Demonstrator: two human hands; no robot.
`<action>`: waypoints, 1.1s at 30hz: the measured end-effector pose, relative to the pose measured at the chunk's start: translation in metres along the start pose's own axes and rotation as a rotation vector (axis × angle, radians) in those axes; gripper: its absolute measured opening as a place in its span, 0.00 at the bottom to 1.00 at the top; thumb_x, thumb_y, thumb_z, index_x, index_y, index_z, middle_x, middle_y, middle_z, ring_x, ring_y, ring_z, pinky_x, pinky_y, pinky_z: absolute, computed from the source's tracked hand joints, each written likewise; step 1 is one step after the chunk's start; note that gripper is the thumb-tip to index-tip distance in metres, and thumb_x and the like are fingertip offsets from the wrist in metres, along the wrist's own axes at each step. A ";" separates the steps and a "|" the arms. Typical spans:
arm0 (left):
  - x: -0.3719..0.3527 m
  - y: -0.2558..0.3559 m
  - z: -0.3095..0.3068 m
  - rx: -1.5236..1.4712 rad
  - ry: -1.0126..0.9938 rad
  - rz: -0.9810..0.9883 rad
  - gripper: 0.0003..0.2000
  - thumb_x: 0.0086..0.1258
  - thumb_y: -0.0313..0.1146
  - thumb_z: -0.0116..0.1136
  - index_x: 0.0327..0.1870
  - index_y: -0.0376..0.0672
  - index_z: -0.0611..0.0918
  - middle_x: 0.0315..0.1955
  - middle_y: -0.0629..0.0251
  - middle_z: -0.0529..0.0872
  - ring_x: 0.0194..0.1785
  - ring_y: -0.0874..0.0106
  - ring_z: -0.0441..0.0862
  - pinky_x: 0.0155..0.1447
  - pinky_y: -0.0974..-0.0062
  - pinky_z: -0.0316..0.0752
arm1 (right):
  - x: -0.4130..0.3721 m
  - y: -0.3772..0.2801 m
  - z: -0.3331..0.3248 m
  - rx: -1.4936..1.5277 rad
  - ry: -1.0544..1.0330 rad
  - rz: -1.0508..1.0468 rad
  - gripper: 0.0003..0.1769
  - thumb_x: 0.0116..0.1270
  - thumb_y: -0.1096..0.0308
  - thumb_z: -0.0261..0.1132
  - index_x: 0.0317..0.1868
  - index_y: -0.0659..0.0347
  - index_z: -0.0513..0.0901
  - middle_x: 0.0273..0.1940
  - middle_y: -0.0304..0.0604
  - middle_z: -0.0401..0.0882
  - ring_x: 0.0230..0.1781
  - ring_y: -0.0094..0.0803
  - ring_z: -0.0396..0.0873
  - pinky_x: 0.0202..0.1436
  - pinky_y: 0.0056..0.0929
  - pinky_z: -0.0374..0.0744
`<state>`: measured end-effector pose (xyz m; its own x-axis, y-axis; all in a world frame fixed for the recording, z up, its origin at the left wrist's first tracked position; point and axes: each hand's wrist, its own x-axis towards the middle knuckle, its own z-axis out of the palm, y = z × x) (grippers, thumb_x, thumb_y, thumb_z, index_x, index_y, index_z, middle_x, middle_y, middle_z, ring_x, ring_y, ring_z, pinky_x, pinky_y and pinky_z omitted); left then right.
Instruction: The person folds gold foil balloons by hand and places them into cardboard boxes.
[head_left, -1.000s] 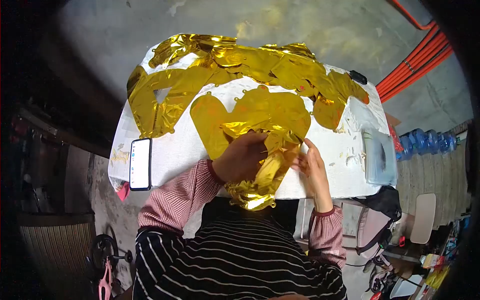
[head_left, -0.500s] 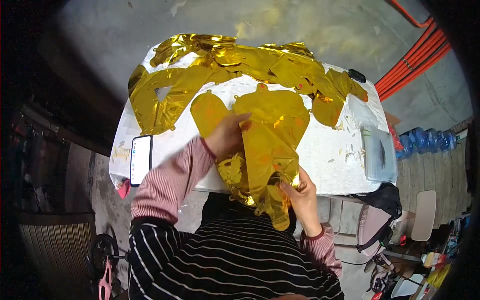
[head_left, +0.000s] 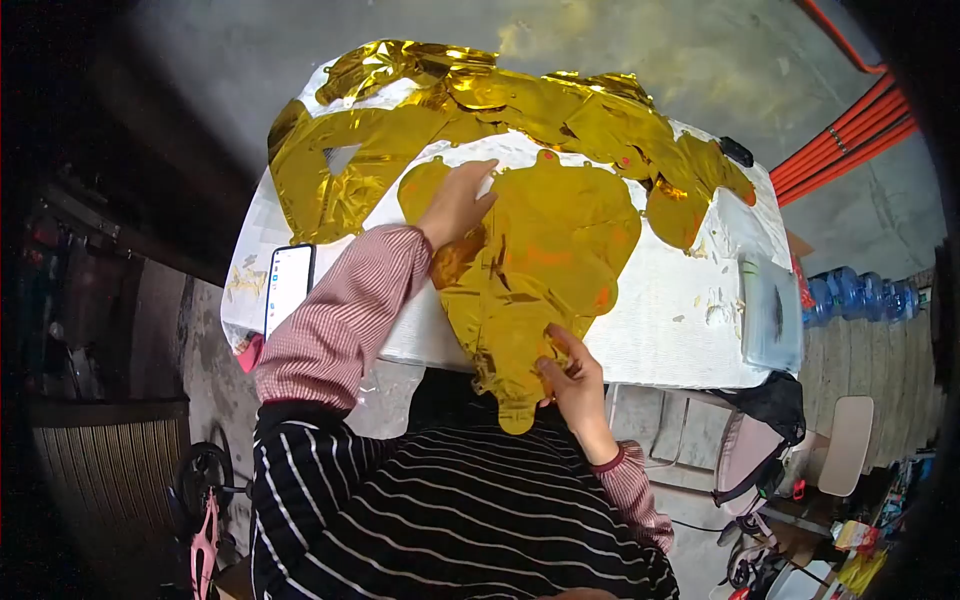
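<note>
A flat, uninflated gold foil balloon (head_left: 545, 225) lies spread over the near middle of the white-covered table, its narrow lower end hanging past the front edge. My left hand (head_left: 458, 205) rests at its upper left, fingers stretched out and thumb apart, touching the foil. Lower down, my right hand (head_left: 578, 385) grips the right edge of the narrow end between thumb and fingers; some fingertips are hidden by foil. Another rounded gold piece (head_left: 420, 188) shows beside my left hand, partly covered by it.
More gold foil balloons (head_left: 520, 105) lie overlapped along the back of the table (head_left: 660, 345). A phone (head_left: 289, 290) sits at the left edge and a clear plastic case (head_left: 770, 312) at the right. A small black object (head_left: 736, 152) is at the back right corner.
My left hand has moved up to the balloon's top left and its fingers have straightened. The foil has been laid flatter, and its narrow end has shifted left with my right hand.
</note>
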<state>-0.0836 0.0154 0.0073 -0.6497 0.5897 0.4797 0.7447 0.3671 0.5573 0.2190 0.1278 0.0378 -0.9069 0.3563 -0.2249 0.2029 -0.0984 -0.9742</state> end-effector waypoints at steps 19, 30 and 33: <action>-0.069 0.036 -0.030 0.041 -0.162 0.043 0.27 0.59 0.41 0.67 0.57 0.35 0.77 0.58 0.48 0.75 0.60 0.49 0.74 0.62 0.60 0.70 | 0.001 -0.007 0.002 -0.344 -0.010 -0.005 0.19 0.68 0.78 0.62 0.59 0.68 0.75 0.37 0.42 0.83 0.22 0.17 0.73 0.20 0.18 0.73; -0.074 0.041 -0.021 0.211 -0.268 0.111 0.33 0.59 0.52 0.64 0.63 0.44 0.74 0.63 0.47 0.71 0.69 0.49 0.65 0.69 0.55 0.63 | 0.002 0.003 0.001 -0.473 0.015 -0.167 0.19 0.67 0.77 0.63 0.58 0.70 0.76 0.41 0.46 0.83 0.32 0.23 0.82 0.31 0.21 0.79; -0.073 0.041 -0.022 0.228 -0.289 0.100 0.33 0.60 0.53 0.63 0.63 0.44 0.74 0.63 0.47 0.70 0.69 0.49 0.65 0.70 0.56 0.61 | 0.002 0.001 0.002 -0.504 0.008 -0.168 0.19 0.67 0.76 0.64 0.58 0.69 0.76 0.41 0.47 0.83 0.35 0.24 0.83 0.33 0.22 0.80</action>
<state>-0.0090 -0.0286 0.0094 -0.5266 0.7972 0.2953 0.8381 0.4288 0.3372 0.2168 0.1264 0.0367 -0.9398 0.3358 -0.0629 0.2088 0.4188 -0.8837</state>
